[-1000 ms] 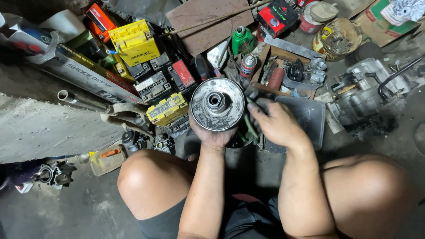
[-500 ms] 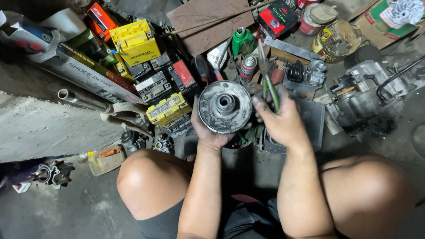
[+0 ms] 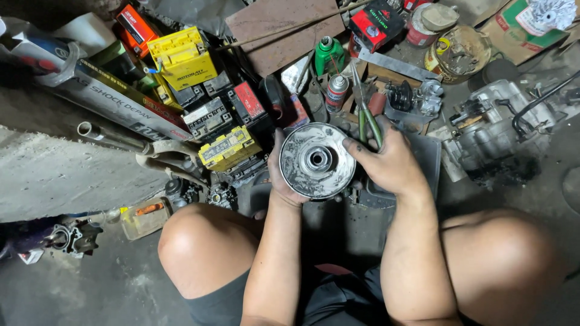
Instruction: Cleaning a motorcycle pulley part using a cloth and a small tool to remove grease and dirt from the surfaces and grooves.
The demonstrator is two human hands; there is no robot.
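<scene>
My left hand (image 3: 279,181) cups a round greasy metal pulley disc (image 3: 317,160) from below and the left, its hub facing up. My right hand (image 3: 393,164) rests its thumb on the disc's right rim while its fingers grip green-handled pliers (image 3: 367,118) that point away from me. Both hands are dirty with grease and sit above my knees, between my bare legs.
Several small batteries lie on the floor to the left, among them a yellow one (image 3: 182,55) and a black-and-yellow one (image 3: 228,148). A spray can (image 3: 336,92) and green bottle (image 3: 328,55) stand behind the disc. An engine case (image 3: 501,124) sits right, a grey tray (image 3: 423,158) under my right hand.
My right hand picked up the green-handled pliers and brought them beside the disc, its thumb now on the rim. The disc stayed in my left hand, shifted slightly.
</scene>
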